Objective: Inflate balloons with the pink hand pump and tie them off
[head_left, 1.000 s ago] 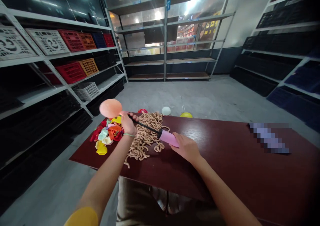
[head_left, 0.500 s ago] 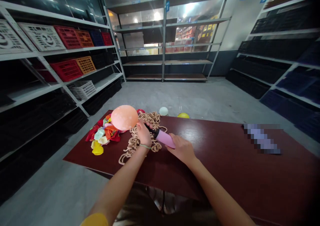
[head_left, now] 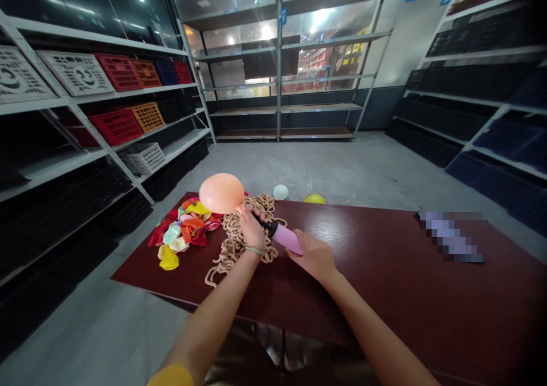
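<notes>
A round, inflated peach balloon (head_left: pixel 221 193) hangs in the air above the far part of the table, its lower end running into the person's left hand (head_left: pixel 252 229). The fingers of that hand are curled and pressed together, pinching the balloon's neck around the tip of a black nozzle (head_left: pixel 262 222), so the neck itself is hidden. The nozzle extends from a pink hand pump (head_left: pixel 285 239), which lies at a slant just above the tabletop. The right hand (head_left: pixel 311 255) presses against the pump's pink barrel at its lower end, though how far its fingers wrap around cannot be told. A thin bracelet (head_left: pixel 255 250) circles the left wrist, and a yellow sleeve (head_left: pixel 171 376) shows at the bottom of the view. Directly beneath the hands lies a tangled heap of tan knotted tubing (head_left: pixel 239 243), and just left of it is a pile of limp balloons (head_left: pixel 182 232) in red, orange, pale blue and yellow. All of this sits on a dark red wooden table (head_left: pixel 384 272), with a pixelated, blurred object (head_left: pixel 450 236) farther right. Beyond the table, a white balloon (head_left: pixel 281 192) and a yellow balloon (head_left: pixel 314 199) show past its far edge. Metal shelving (head_left: pixel 278 73) stands behind them, and a red plastic crate (head_left: pixel 115 127) and an orange plastic crate (head_left: pixel 147 116) sit on shelves to the left.
</notes>
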### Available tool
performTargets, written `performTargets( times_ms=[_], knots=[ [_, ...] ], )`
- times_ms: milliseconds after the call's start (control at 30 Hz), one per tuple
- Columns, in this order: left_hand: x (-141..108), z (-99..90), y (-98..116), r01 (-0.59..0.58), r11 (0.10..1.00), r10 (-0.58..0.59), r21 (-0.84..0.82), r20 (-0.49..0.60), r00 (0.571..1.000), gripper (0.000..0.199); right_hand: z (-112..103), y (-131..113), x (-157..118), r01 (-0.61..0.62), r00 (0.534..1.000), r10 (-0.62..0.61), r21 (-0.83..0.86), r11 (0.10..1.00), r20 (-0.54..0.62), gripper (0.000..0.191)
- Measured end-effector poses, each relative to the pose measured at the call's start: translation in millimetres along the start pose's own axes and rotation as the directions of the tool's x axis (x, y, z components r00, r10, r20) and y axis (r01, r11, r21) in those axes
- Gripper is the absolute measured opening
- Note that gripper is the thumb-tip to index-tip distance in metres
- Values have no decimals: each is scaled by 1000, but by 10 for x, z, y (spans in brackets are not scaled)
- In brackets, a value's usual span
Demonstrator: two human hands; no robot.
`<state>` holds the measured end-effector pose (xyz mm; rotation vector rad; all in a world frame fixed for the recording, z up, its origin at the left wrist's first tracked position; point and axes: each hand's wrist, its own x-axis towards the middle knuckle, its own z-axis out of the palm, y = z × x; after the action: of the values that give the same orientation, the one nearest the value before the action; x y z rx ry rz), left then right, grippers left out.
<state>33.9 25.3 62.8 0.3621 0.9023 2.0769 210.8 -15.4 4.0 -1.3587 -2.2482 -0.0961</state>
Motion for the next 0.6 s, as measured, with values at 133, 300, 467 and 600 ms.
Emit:
performTargets(
  times_ms=[133, 300, 467, 600],
  knots=[
    [-3, -34, -10, -25, 992, 20, 124, 45, 999, 32, -46, 28, 3, 35, 999, -35, 2, 999, 31, 43],
    [575, -140, 665, -36, 990, 41, 137, -35, 999, 26, -61, 15, 44, 68, 997, -70, 44, 997, 45, 43],
    [579, 18, 811, -117, 990, 126, 80, -115, 985, 27, -29, -53, 42, -8, 1000, 7, 65, 998, 12, 41],
    [95, 197, 309, -139, 988, 132, 74, 93, 987, 34, 32, -72, 8, -83, 996, 86, 85, 993, -30, 43]
  ],
)
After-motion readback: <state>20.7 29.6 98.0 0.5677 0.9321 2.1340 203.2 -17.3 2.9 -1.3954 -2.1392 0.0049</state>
